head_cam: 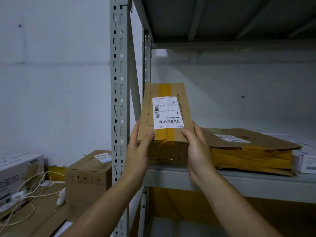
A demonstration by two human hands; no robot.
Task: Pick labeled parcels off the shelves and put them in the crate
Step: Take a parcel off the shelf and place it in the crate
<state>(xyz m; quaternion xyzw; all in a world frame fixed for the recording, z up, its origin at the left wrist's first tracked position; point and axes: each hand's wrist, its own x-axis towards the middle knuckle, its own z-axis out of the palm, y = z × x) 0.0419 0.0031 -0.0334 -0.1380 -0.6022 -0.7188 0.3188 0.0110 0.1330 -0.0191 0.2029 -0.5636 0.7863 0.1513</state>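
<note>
Your left hand (140, 147) and right hand (196, 147) clasp the labelled parcel (164, 106) from both sides above the shelf (256, 180).

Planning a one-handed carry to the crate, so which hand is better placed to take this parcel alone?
Probably the left hand: it cups the parcel at its lower corner, thumb on top. The right hand only presses the side.

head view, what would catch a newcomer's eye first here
The narrow cardboard parcel at centre, with yellow tape and a white shipping label, gripped by the left hand and right hand at the shelf's front edge. To its right, a battered flat parcel lies on the same grey metal shelf.
</note>
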